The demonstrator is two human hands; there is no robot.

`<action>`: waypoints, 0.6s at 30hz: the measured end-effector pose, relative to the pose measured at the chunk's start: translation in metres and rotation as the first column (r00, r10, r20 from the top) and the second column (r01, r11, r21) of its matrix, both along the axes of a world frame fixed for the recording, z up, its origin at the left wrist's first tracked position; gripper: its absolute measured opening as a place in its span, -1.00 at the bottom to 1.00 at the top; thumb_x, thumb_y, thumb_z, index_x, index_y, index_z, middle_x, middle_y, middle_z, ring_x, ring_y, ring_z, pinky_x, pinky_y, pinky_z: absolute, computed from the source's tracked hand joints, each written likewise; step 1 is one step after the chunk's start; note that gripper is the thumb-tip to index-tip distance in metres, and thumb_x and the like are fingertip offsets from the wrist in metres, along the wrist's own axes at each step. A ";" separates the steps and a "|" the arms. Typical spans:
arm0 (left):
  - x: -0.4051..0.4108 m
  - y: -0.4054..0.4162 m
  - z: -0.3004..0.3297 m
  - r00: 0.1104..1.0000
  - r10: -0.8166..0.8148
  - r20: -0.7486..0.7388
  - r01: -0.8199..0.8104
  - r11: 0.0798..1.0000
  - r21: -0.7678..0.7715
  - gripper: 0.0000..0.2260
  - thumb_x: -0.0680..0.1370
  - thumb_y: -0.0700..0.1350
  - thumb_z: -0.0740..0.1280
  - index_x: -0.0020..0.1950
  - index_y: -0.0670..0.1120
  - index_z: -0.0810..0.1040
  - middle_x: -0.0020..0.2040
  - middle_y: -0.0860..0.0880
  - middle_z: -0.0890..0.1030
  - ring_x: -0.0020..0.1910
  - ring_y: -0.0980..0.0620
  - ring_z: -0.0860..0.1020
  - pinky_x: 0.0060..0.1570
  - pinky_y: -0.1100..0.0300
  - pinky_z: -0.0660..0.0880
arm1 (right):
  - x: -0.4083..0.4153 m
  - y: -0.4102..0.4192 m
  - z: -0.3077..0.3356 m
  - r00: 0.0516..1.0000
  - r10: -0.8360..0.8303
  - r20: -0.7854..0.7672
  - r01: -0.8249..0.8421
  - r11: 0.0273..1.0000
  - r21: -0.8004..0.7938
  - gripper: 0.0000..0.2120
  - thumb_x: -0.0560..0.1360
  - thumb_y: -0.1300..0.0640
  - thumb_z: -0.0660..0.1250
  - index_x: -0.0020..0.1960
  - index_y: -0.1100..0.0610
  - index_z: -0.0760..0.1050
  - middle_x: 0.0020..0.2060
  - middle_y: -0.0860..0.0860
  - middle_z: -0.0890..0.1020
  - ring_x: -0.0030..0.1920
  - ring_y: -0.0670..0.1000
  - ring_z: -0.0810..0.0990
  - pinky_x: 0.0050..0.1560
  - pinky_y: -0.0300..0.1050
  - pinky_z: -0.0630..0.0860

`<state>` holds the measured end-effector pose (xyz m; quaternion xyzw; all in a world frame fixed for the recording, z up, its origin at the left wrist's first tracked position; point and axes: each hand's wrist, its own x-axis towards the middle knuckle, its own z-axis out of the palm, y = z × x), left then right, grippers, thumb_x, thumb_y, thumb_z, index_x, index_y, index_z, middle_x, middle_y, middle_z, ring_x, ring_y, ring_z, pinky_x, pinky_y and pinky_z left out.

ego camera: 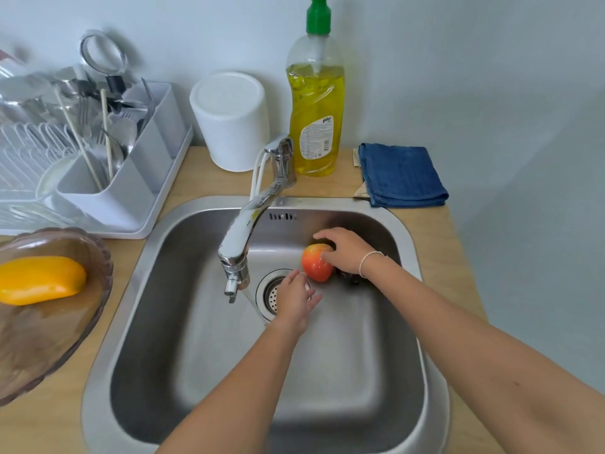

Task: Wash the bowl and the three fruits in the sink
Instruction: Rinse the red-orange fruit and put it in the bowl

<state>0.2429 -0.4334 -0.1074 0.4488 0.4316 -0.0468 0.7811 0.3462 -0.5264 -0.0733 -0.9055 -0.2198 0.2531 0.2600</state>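
Observation:
A red-and-yellow apple (315, 263) sits in the steel sink (209, 339) right of the drain (271, 294). My right hand (347, 250) is closed over the apple's top. A dark fruit (347, 277) lies half hidden under my right wrist. My left hand (296, 299) hovers over the drain with fingers spread, its fingertips close to the apple, holding nothing. Water runs from the tap (244, 237). A brown glass bowl (55, 339) stands on the counter at the left with a yellow mango (39, 279) inside.
A white dish rack (108, 178) with cutlery stands at the back left. Behind the sink are a white container (230, 121), a yellow dish-soap bottle (316, 103) and a folded blue cloth (401, 175). A wall runs along the right.

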 end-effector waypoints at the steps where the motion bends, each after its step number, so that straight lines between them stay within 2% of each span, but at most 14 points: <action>1: 0.003 0.000 -0.003 1.000 0.010 -0.015 -0.010 1.000 -0.004 -0.59 0.61 -0.17 0.16 0.46 -0.11 0.22 0.39 -0.16 0.34 0.32 -0.18 0.39 0.21 0.00 0.47 | 0.005 0.002 -0.003 1.000 0.016 -0.008 -0.017 1.000 -0.025 -0.58 0.50 0.22 0.23 0.36 0.06 0.37 0.35 0.10 0.39 0.35 0.09 0.35 0.37 -0.07 0.27; 5: 0.012 0.000 -0.014 0.998 0.046 -0.044 -0.048 0.998 -0.037 -0.58 0.61 -0.18 0.15 0.48 -0.11 0.22 0.30 -0.12 0.37 0.22 -0.13 0.41 0.22 0.00 0.46 | 0.017 0.010 -0.014 0.997 0.059 -0.050 -0.065 0.991 -0.113 -0.59 0.54 0.22 0.14 0.38 0.04 0.34 0.38 0.11 0.37 0.37 0.11 0.34 0.39 -0.05 0.26; 7: 0.015 0.000 -0.017 0.997 0.058 -0.040 -0.060 0.997 -0.048 -0.56 0.61 -0.20 0.16 0.49 -0.11 0.19 0.24 -0.10 0.37 0.28 -0.15 0.40 0.21 0.01 0.45 | 0.020 0.012 -0.017 0.995 0.079 -0.057 -0.087 0.986 -0.144 -0.59 0.55 0.23 0.12 0.38 0.04 0.34 0.38 0.10 0.38 0.36 0.11 0.35 0.39 -0.04 0.27; 9: 0.018 -0.001 -0.019 0.998 0.053 -0.027 -0.054 0.997 -0.061 -0.56 0.60 -0.21 0.17 0.49 -0.13 0.19 0.32 -0.13 0.37 0.32 -0.17 0.40 0.20 0.01 0.45 | 0.021 0.013 -0.019 0.994 0.091 -0.060 -0.100 0.982 -0.162 -0.60 0.55 0.24 0.12 0.37 0.05 0.36 0.37 0.10 0.39 0.36 0.11 0.36 0.37 -0.04 0.29; 13: 0.019 -0.003 -0.018 0.997 0.078 0.011 -0.076 0.991 -0.112 -0.61 0.61 -0.21 0.16 0.44 -0.16 0.26 0.32 -0.22 0.43 0.24 -0.16 0.49 0.12 0.06 0.48 | 0.020 0.016 -0.017 0.994 0.095 -0.058 -0.103 0.983 -0.153 -0.61 0.54 0.26 0.12 0.33 0.06 0.42 0.35 0.10 0.41 0.34 0.10 0.38 0.37 -0.07 0.30; 18: 0.010 0.002 -0.012 0.991 0.112 0.069 -0.102 0.986 -0.130 -0.61 0.61 -0.24 0.16 0.45 -0.16 0.25 0.19 -0.16 0.47 0.15 -0.12 0.51 0.12 0.08 0.48 | 0.011 0.021 -0.007 0.995 0.095 -0.041 -0.100 0.987 -0.127 -0.59 0.53 0.29 0.11 0.33 0.05 0.42 0.34 0.11 0.41 0.33 0.12 0.38 0.35 -0.03 0.33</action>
